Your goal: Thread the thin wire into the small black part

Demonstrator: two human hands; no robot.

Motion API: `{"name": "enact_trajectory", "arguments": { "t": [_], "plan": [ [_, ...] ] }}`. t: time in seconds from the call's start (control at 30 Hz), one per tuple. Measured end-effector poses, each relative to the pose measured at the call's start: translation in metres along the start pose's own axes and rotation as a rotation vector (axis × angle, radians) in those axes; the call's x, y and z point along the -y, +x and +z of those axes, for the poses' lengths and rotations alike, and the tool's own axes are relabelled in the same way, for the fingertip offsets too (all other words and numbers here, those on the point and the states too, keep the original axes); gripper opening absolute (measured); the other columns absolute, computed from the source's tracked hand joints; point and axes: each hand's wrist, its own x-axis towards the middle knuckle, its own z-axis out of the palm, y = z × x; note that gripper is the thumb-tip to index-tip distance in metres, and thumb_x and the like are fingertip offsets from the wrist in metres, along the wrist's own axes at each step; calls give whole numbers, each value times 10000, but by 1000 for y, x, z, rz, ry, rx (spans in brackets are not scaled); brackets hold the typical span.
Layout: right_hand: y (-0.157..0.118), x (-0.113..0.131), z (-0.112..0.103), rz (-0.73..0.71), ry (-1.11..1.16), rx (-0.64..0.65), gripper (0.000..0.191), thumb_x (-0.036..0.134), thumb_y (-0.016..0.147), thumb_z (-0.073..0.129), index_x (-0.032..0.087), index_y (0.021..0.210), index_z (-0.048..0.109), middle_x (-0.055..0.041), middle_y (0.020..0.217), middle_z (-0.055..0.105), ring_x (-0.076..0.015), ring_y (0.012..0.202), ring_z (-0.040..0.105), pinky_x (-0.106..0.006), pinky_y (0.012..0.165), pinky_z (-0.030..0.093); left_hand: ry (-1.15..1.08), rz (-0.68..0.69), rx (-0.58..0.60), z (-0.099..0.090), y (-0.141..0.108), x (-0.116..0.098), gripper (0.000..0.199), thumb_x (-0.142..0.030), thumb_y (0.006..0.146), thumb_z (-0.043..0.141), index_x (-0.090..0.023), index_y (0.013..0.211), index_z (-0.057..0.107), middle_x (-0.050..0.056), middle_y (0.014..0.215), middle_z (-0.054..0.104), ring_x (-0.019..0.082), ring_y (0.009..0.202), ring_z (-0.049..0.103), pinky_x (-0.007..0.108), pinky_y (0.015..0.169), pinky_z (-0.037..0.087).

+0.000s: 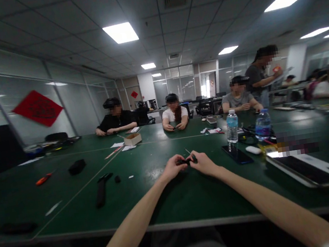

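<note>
Both forearms rest over the green table, and the hands meet near its middle. My left hand (174,168) is closed, its fingers pinching a small black part (184,161) whose kind I cannot make out. Close beside it, my right hand (201,162) is closed around a slim tool with a thin metal shaft (187,151) that points up and to the left. Its dark handle is mostly hidden by the fingers, so the tool's kind is unclear. The right fingertips are at the black part's right end; whether they touch it is hard to tell.
On the right lie a dark phone (237,154), two water bottles (232,127), a white case (253,150) and a large white device (309,168). Leftward are a black T-shaped piece (101,193), an orange screwdriver (44,179) and a small box (132,139). Several people sit opposite.
</note>
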Motion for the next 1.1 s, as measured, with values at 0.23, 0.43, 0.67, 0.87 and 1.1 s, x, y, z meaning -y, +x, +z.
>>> {"name": "enact_trajectory", "arguments": {
  "t": [0.23, 0.43, 0.67, 0.87, 1.1],
  "plan": [
    [1, -3, 3, -60, -44, -78, 87, 168, 705, 559, 183, 732, 478, -16, 815, 623, -135, 706, 548, -235, 657, 388, 97, 3, -1, -1, -1, 2, 349, -229, 638, 716, -133, 949, 590, 59, 863, 647, 136, 696, 614, 255, 634, 479],
    [0, -2, 5, -86, -25, -62, 99, 187, 715, 578, 188, 721, 480, -4, 807, 625, -136, 717, 559, -234, 656, 394, 153, -18, 32, 1, -2, 1, 380, -263, 645, 716, -120, 984, 620, 79, 851, 669, 160, 700, 624, 277, 649, 483],
    [-2, -4, 9, -32, -13, -54, 110, 203, 723, 587, 188, 722, 478, -3, 768, 624, -133, 677, 560, -235, 638, 400, 117, -7, 71, 2, -2, 0, 358, -262, 650, 711, -113, 967, 637, 87, 877, 678, 178, 759, 631, 299, 703, 485],
    [-2, -5, 11, 3, 23, -67, 118, 209, 738, 589, 187, 712, 476, -13, 816, 634, -134, 713, 564, -237, 646, 399, 125, -17, 64, 3, -3, -2, 350, -256, 659, 701, -110, 971, 641, 89, 876, 681, 175, 764, 630, 301, 713, 484],
    [-1, -16, 14, 52, -45, -32, 156, 292, 730, 639, 173, 718, 539, -3, 735, 601, -127, 656, 528, -230, 612, 377, 158, -39, 77, 3, -5, -11, 356, -319, 746, 609, -111, 1035, 631, 86, 859, 681, 155, 711, 622, 284, 689, 483]
  ]
}}
